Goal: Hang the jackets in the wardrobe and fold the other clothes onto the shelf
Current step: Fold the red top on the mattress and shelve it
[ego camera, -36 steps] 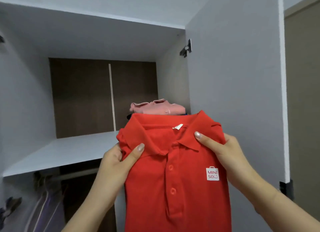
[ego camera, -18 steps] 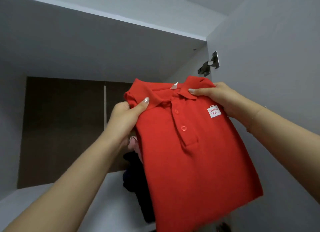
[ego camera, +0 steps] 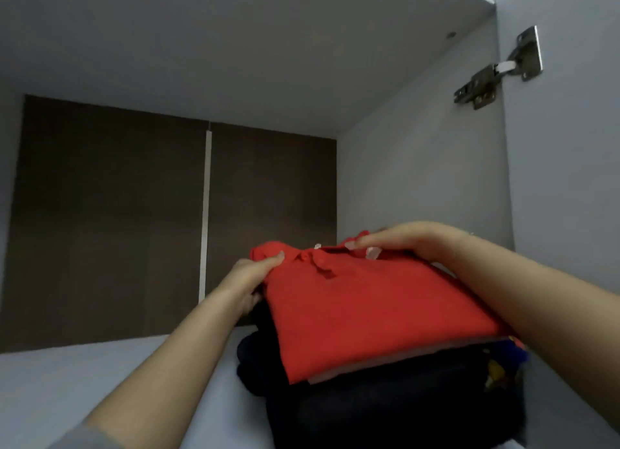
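Now on top of the pile: red polo shirt [ego camera: 362, 311], folded flat, collar pointing to the back of the wardrobe, buttons facing up. Under it, a thin pale layer of cloth [ego camera: 396, 361], and under that a thick stack of dark navy clothes [ego camera: 396, 411], all sitting on the grey shelf [ego camera: 67, 388] near the right side wall. Left hand [ego camera: 248, 280] at the shirt's left shoulder, thumb on top by the collar, other fingers tucked under the edge, pinching the red cloth. Right hand [ego camera: 406, 240] over the collar on the right side, fingers curled down onto the shirt and gripping it there. Both bare arms reaching in from the bottom of the view. Behind, a dark brown back panel [ego camera: 107, 223] with a pale strip down the middle. Up on the right, a shiny metal door hinge [ego camera: 500, 69] on the open grey wardrobe door [ego camera: 570, 180].
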### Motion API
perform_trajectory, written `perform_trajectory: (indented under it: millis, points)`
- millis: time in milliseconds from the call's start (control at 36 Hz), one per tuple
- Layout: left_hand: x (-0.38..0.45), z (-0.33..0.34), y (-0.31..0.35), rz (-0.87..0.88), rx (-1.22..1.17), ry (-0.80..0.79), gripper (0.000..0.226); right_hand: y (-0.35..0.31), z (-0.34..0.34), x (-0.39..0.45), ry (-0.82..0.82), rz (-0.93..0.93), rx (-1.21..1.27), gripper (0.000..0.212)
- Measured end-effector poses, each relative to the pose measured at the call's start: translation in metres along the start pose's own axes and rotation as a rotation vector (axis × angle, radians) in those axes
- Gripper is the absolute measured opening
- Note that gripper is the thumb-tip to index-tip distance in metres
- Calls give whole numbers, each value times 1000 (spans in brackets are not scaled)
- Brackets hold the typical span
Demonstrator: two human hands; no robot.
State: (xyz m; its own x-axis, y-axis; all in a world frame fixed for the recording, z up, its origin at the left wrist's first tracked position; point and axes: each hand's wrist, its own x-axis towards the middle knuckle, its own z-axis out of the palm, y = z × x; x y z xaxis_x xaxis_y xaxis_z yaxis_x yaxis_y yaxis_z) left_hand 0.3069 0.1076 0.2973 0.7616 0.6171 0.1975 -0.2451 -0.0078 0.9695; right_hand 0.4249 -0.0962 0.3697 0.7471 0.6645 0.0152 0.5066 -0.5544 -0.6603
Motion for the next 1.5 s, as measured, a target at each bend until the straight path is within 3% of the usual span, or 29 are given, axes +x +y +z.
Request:
perform_trajectory:
  millis: [83, 139, 222, 278, 361, 389, 500, 667, 722, 806, 833, 889, 944, 1083, 1167, 1222, 1389, 1500]
  points:
    - [-9, 1, 16, 40, 78, -3, 35, 5, -6, -29, -3, -32, -27, 24]
    - [-15, -2, 20, -5, 73, -87, 27, 17, -11, -43, 33, -28, -24, 18]
    - [-26, -3, 21, -112, 60, -248, 21, 30, -16, -53, 73, -15, 108, 31]
    - [-26, -2, 24, -66, 56, -245, 21, 28, -18, -53, 145, -52, 217, 46]
    - [-23, 8, 34, -8, -8, -176, 9, 19, -25, -45, 286, -124, 289, 46]
    - [-23, 13, 37, -1, -47, -146, 3, 17, -29, -41, 326, -136, 267, 44]
    - [-17, 30, 33, 15, -150, -91, 12, 24, -35, -31, 468, -105, 3, 42]
    - [-23, 26, 9, -115, -262, -118, 15, 38, -12, -41, 231, 28, -457, 44]
    - [-36, 24, 10, -139, -341, -115, 9, 32, -8, -52, 269, -45, -532, 53]
    - [-69, 24, 9, -110, -252, -220, 11, 19, 0, -74, 315, -224, -429, 62]
    - [-79, 25, 8, -81, -210, -257, 21, 15, 5, -81, 270, -262, -376, 64]
    - [-91, 28, 2, -15, -139, -242, 65, 9, 18, -87, 153, -281, -375, 63]
    - [-93, 29, -2, 36, -92, -169, 81, 10, 33, -79, 104, -252, -465, 60]
    - [-84, 31, -9, 14, -181, -69, 57, 18, 57, -60, 119, -186, -496, 62]
    - [-86, 35, -15, 29, -190, -38, 55, 15, 54, -54, 116, -172, -544, 61]
    - [-97, 36, -18, 64, -209, -32, 50, 19, 57, -63, 175, -216, -476, 60]
    - [-157, 21, -33, 228, -230, -73, 48, 49, 80, -132, 592, -389, -175, 38]
    - [-212, 4, -38, 365, -147, -151, 43, 70, 118, -209, 700, -440, 172, 32]
